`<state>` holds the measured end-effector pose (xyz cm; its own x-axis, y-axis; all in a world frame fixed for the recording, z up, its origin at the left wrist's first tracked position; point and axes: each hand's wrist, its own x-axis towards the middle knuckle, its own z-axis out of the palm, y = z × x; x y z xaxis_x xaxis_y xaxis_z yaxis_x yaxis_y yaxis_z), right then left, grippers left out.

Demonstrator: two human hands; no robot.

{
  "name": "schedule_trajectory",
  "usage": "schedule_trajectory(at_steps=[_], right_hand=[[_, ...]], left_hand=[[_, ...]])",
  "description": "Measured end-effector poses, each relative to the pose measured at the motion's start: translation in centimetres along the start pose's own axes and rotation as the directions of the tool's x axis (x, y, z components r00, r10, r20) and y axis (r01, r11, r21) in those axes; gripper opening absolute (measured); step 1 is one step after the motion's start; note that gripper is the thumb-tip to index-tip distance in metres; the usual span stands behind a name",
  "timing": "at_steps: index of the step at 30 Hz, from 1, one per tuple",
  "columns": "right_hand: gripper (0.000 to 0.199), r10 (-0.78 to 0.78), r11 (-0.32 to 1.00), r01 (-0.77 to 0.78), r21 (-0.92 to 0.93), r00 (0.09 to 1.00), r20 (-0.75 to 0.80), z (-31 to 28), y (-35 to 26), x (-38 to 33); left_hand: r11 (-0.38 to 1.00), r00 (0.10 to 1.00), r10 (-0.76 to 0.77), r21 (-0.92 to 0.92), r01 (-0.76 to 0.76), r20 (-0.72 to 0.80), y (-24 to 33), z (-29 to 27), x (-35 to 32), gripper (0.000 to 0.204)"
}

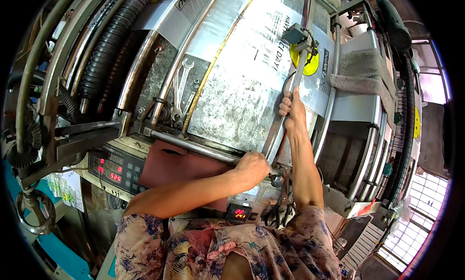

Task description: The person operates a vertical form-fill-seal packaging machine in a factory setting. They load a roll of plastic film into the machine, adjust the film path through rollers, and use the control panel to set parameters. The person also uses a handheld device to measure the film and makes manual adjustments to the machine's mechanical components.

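Note:
My right hand [293,109] is wrapped round a long flat metal bar [275,138] that crosses the machine bed, its thumb lying along the bar. My left hand [252,169] is closed at the bar's near end, beside the front rail [193,145]; what its fingers hold is hidden. A small sensor box [293,34] is fixed farther up the bar. Printed plastic film [242,47] with yellow round marks runs under the bar. Nearer to me shows the scuffed metal plate [225,113] of the bed.
Wrenches [183,84] lie left of the plate, between metal rollers. A control panel [114,166] with red digits sits at the lower left, beside a dark red sheet [177,166]. Grey cloth [363,72] hangs over the right rollers. A handwheel [36,212] stands at far left.

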<state>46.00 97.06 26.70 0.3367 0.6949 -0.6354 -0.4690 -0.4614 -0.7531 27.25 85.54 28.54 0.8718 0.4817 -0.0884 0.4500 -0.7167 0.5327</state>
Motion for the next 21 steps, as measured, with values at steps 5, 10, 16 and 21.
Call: schedule_trajectory(at_steps=[5,10,16,21], right_hand=[[0.037,0.016,1.000,-0.016,0.016,1.000,-0.004,0.3,-0.2,0.1],[0.037,0.049,0.999,-0.050,0.014,0.999,0.003,-0.1,-0.4,0.3],[0.034,0.023,1.000,-0.025,0.018,0.995,0.094,-0.6,-1.3,1.4],[0.036,-0.055,0.993,0.043,0.111,0.993,0.109,-0.2,-2.6,4.7]], left_hand=[[1.000,0.999,0.009,-0.023,-0.008,0.048,-0.1,-0.3,0.2,0.014],[0.999,0.997,-0.027,-0.018,0.029,0.076,0.2,0.1,0.5,0.017],[0.990,0.985,-0.047,-0.122,0.067,0.164,-0.3,-0.7,1.2,0.027],[0.978,0.960,-0.013,-0.196,0.071,0.280,-1.1,-1.1,1.5,0.030]])
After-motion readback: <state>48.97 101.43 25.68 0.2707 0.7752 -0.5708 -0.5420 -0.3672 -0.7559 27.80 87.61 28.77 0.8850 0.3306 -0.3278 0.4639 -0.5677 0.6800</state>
